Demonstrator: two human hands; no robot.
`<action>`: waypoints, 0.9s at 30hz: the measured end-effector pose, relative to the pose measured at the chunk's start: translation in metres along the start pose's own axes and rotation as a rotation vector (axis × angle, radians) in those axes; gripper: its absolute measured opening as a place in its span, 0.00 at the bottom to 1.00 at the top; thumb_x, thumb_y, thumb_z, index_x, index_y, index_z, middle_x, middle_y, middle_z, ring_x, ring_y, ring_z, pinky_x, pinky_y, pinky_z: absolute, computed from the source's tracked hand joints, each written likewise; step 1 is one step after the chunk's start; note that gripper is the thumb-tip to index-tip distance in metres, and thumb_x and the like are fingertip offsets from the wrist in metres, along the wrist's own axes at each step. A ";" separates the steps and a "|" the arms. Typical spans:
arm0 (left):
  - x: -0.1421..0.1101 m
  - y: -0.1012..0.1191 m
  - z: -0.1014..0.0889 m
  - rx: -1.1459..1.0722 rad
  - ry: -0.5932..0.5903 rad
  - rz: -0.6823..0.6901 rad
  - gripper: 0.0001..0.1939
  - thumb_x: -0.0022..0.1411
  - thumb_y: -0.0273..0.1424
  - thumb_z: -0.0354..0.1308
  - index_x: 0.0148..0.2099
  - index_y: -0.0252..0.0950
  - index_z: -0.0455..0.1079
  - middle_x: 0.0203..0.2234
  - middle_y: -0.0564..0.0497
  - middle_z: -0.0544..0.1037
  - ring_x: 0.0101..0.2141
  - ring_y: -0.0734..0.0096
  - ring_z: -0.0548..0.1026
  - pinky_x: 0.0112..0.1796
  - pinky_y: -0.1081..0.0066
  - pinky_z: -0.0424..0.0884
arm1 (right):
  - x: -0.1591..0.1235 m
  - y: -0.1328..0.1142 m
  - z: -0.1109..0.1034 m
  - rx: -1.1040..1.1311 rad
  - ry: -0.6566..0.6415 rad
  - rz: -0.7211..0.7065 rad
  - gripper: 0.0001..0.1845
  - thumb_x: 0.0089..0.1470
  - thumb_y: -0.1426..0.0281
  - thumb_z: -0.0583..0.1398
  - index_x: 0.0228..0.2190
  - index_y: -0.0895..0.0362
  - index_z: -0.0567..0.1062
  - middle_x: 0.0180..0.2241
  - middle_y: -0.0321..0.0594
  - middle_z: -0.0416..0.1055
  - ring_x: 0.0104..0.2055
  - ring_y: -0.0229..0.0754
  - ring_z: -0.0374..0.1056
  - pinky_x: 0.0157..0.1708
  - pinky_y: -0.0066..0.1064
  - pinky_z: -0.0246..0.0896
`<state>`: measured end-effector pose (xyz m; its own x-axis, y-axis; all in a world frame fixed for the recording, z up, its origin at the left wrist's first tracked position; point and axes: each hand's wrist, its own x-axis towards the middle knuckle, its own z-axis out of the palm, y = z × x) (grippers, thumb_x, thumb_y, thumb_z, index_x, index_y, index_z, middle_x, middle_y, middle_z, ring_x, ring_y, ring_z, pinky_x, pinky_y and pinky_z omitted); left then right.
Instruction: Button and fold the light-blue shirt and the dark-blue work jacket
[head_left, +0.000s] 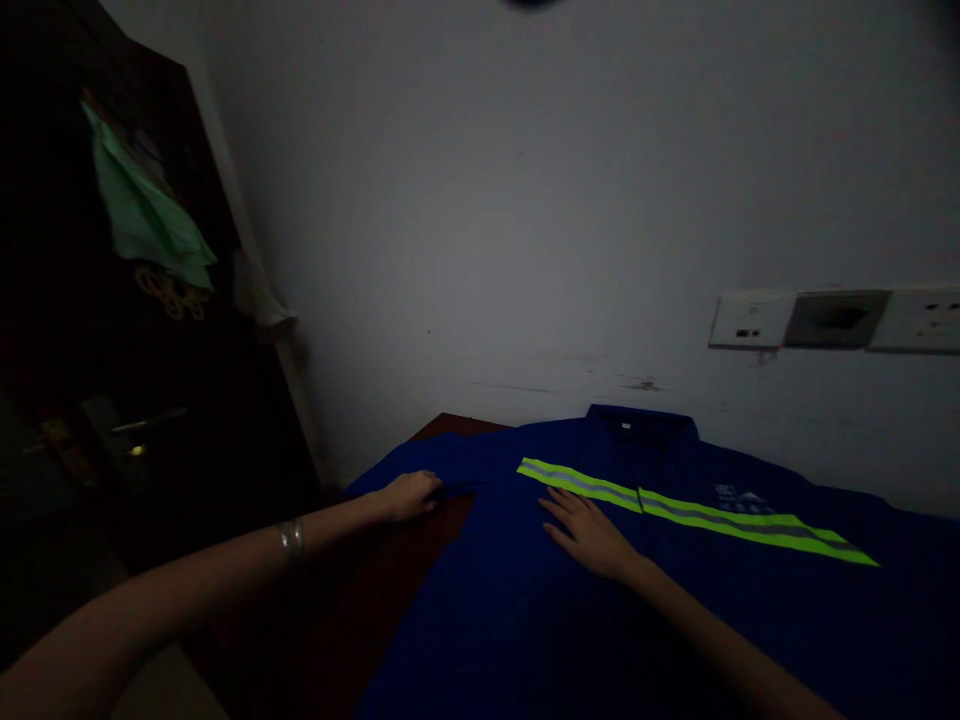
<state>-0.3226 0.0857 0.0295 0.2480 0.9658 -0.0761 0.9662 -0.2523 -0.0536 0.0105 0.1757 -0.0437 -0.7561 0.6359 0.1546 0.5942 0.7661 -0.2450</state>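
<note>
A dark blue work jacket [495, 560] lies spread flat, front side up, with its collar toward the wall. Across its chest runs a yellow-green reflective strip [705, 516], and small white print sits above the strip on the right. My left hand [411, 495], with a silvery bracelet at the wrist, has its fingers curled on the edge of the jacket's sleeve at the left. On the chest, just below the strip, my right hand [589, 532] rests flat with its fingers spread and holds nothing.
Under the jacket is a reddish-brown table [360, 620]. A pale wall [480, 220] stands directly behind, carrying socket plates [752, 320] at the right. To the left is a dark door [247, 420] with a metal handle [150, 420] and a hanging green cloth [150, 210]. The room is dim.
</note>
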 end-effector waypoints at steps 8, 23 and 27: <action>-0.003 -0.022 0.011 0.075 0.084 -0.031 0.13 0.59 0.22 0.44 0.35 0.35 0.69 0.33 0.46 0.73 0.35 0.67 0.71 0.36 0.71 0.66 | -0.002 -0.002 -0.003 -0.008 0.013 -0.003 0.32 0.58 0.51 0.41 0.58 0.52 0.59 0.61 0.43 0.50 0.63 0.47 0.43 0.59 0.43 0.37; -0.010 -0.045 0.016 -0.302 0.018 -0.109 0.11 0.54 0.26 0.51 0.36 0.35 0.73 0.33 0.50 0.77 0.34 0.70 0.74 0.37 0.75 0.66 | -0.003 0.000 0.000 -0.023 0.028 -0.016 0.31 0.58 0.52 0.42 0.57 0.51 0.59 0.61 0.42 0.50 0.62 0.47 0.45 0.59 0.44 0.38; -0.033 -0.061 0.002 -0.516 0.122 -0.338 0.10 0.53 0.30 0.52 0.33 0.33 0.74 0.30 0.51 0.78 0.34 0.71 0.74 0.37 0.76 0.66 | -0.002 0.004 0.005 -0.039 0.033 -0.022 0.31 0.58 0.51 0.41 0.57 0.51 0.59 0.61 0.42 0.50 0.62 0.47 0.45 0.59 0.45 0.39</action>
<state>-0.3897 0.0688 0.0336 -0.1003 0.9947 -0.0229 0.8950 0.1002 0.4347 0.0131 0.1769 -0.0498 -0.7598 0.6214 0.1914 0.5884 0.7824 -0.2042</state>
